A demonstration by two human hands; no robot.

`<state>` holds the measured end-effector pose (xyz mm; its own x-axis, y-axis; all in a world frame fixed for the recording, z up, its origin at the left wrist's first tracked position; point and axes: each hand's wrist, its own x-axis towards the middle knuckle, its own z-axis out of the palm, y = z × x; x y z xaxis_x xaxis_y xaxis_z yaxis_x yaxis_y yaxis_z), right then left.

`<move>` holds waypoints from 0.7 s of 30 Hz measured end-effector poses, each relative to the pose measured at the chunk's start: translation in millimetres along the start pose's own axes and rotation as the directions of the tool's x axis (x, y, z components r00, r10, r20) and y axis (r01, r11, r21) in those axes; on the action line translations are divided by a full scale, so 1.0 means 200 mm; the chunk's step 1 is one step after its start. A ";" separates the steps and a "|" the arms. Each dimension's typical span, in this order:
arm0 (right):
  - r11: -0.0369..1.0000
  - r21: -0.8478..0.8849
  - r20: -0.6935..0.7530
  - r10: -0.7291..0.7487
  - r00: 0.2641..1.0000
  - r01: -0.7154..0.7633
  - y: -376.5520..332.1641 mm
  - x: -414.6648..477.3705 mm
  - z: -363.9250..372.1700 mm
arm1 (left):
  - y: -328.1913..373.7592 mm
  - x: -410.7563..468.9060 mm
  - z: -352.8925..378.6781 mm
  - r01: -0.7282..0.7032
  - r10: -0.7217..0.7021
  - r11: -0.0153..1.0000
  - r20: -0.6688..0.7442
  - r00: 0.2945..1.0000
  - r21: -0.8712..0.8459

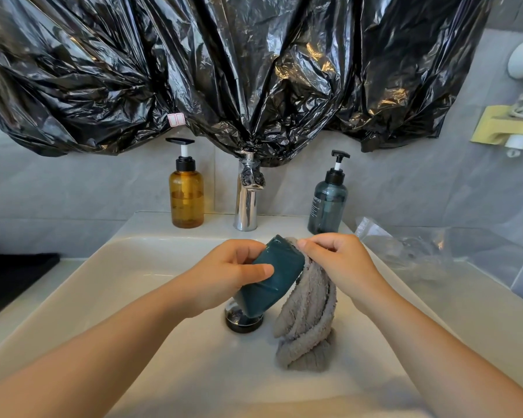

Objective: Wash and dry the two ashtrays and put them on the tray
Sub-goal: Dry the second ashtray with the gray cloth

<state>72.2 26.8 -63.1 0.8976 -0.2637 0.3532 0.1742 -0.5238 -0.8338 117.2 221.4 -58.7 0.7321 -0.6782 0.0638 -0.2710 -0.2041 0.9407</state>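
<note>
Head view: teal ashtray (269,276) is held up over the middle of the sink (127,236), just above the drain (242,322), resting on nothing. Long axis tilted: low end near-left over the drain, high end far-right, where it meets the towel (308,321). Left hand (224,276) grips it round the middle, thumb (260,270) across the near face, fingers curled behind. Right hand (341,263) sits just right of the high end, fingers bent, pinching the grey towel against that top edge. Rest of towel hangs twisted to the basin floor, right of the drain. So ashtray lies left of the right-hand fingers, touching cloth. Prob the drying step, w/ next wipe running down the long axis. 2nd ashtray & tray: can't make out. Sink's back edge: faucet (246,203) in the middle, amber bottle (187,194) to its left, dark bottle (328,206) to its right.
</note>
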 end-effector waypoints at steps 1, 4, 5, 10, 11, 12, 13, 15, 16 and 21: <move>1.000 0.017 0.006 -0.025 1.000 0.025 -0.01 -0.01 -0.01 | 0.01 0.00 0.00 -0.006 0.006 1.000 0.001 1.000 -0.009; 0.981 0.033 0.010 -0.190 0.982 0.189 -0.07 -0.01 0.00 | 0.02 0.00 -0.01 -0.030 0.030 0.999 0.008 1.000 -0.016; 0.970 0.010 0.014 -0.244 0.970 0.244 -0.09 -0.01 0.02 | 0.02 -0.01 -0.01 -0.035 0.035 0.999 0.006 0.999 -0.006; 0.995 0.008 -0.037 -0.104 0.994 0.104 -0.05 0.05 0.06 | 0.00 -0.01 -0.02 -0.040 0.040 0.999 0.000 0.999 0.009; 0.998 0.068 -0.020 -0.001 1.000 0.003 -0.03 0.05 0.05 | 0.00 -0.01 -0.02 -0.042 0.042 0.999 0.004 0.999 0.003; 0.984 0.149 0.016 0.096 0.995 -0.097 -0.02 0.05 0.03 | 0.00 -0.01 -0.02 -0.041 0.041 0.999 0.006 0.999 -0.003; 0.956 0.233 0.072 0.167 0.983 -0.179 -0.01 0.03 0.03 | 0.01 -0.01 -0.02 -0.040 0.041 0.999 0.013 0.999 -0.013; 0.884 0.375 0.172 0.231 0.958 -0.280 0.00 0.02 0.03 | 0.00 -0.01 -0.02 -0.041 0.043 0.998 0.044 0.998 -0.037; 0.848 0.430 0.212 0.239 0.947 -0.310 0.00 0.02 0.04 | 0.01 -0.01 -0.02 -0.041 0.044 0.998 0.057 0.997 -0.048; 0.813 0.471 0.263 0.240 0.934 -0.342 0.00 0.05 0.05 | 0.01 -0.01 -0.03 -0.045 0.049 0.997 0.060 0.997 -0.061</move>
<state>84.0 32.2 -63.3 0.9871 -0.1592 0.0179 0.0254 0.0457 -0.9986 119.0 225.6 -55.3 0.6788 -0.7288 0.0895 -0.2651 -0.1296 0.9555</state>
